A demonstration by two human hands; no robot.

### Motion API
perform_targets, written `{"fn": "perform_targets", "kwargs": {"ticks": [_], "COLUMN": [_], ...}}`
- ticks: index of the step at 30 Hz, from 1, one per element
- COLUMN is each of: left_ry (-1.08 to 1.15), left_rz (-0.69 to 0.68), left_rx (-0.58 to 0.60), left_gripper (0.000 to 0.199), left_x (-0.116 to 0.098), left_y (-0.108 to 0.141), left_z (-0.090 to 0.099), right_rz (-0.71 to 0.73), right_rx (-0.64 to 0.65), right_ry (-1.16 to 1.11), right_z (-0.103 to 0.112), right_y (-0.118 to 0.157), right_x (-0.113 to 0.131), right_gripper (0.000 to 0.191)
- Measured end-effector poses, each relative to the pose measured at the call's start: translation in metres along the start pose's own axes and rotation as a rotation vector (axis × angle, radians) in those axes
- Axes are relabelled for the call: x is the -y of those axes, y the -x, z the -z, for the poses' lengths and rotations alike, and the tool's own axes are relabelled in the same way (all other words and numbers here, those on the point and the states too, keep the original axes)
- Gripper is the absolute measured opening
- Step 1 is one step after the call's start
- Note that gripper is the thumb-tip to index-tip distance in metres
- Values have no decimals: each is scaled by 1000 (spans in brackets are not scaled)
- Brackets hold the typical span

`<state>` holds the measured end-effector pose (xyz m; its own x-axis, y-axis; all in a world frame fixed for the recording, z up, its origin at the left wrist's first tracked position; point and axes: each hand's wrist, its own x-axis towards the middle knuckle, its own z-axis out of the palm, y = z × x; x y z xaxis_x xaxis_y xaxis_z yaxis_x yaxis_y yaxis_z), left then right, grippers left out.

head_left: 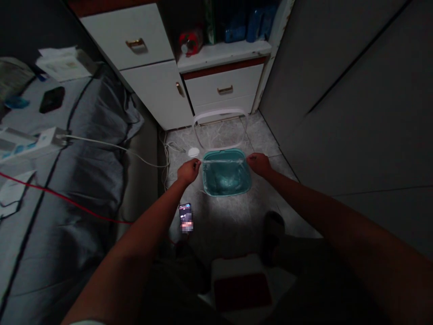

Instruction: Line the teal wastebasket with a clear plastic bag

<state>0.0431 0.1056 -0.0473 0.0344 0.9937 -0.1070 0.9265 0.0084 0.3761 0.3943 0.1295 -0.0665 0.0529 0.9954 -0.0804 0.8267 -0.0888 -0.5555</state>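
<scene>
On the tiled floor stands a teal bin (227, 180), open at the top. A thin clear plastic bag (223, 161) stretches in a taut strip across its far part, and a shiny patch shows inside. My left hand (188, 171) is closed on the bag's left end, beside the bin's left rim. At the other end, my right hand (259, 164) pinches the bag near the right rim. Just behind the bin, a pale rounded frame (219, 148) stands up, its top in front of the cabinet. How much of the bag lies inside the bin I cannot tell.
A lit phone (186, 218) lies on the floor near my left forearm. White cables (167, 158) and a small white disc (194, 152) are left of the bin. White cabinets (223, 85) stand behind, a grey-covered bed (98, 122) left, a grey panel (338, 113) right.
</scene>
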Motion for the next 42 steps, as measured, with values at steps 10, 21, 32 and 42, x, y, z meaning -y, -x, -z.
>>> {"fn": "perform_targets", "kwargs": {"ticks": [10, 21, 32, 42], "left_ry": [469, 637, 624, 858], "left_rz": [171, 299, 328, 223], "left_rx": [-64, -78, -165, -275], "left_gripper": [32, 32, 29, 46], "left_x": [22, 24, 19, -2], "left_y": [-64, -91, -87, -74], "left_z": [-40, -56, -39, 35], "right_rz": [-182, -190, -290, -138], "right_rx": [-11, 4, -26, -115], "right_ry": [-125, -142, -304, -447], "right_z": [-10, -27, -32, 37], "right_y": [-45, -72, -79, -73], "right_x": [2, -14, -9, 30], "right_gripper": [24, 29, 27, 37]}}
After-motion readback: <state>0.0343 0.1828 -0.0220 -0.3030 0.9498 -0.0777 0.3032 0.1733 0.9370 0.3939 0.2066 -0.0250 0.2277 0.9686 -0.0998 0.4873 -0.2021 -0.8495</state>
